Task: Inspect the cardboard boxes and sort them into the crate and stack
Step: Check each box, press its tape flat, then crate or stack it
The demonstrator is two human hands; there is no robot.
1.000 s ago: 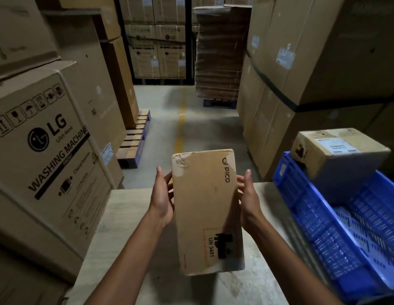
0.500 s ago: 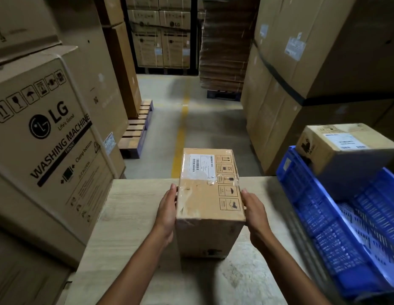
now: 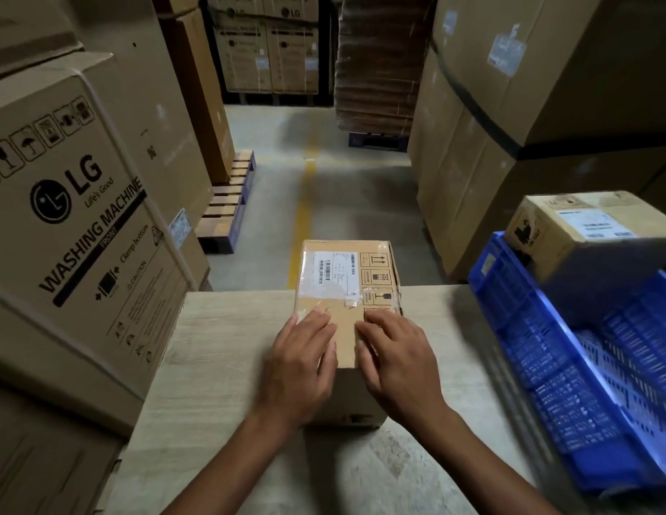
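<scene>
On the table [image 3: 219, 366], left hand [image 3: 301, 369] and right hand [image 3: 394, 362] lie flat, fingers straight, on the cardboard box [image 3: 346, 284]; probably inspecting; next, regrip toward the three o'clock crate [image 3: 547, 347].

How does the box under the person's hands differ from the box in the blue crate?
The table box stands on the wooden table; the crate box sits in the blue crate. The left hand and right hand lie flat on the table box; nothing touches the crate box. Both are brown cardboard with a white label on top.
</scene>
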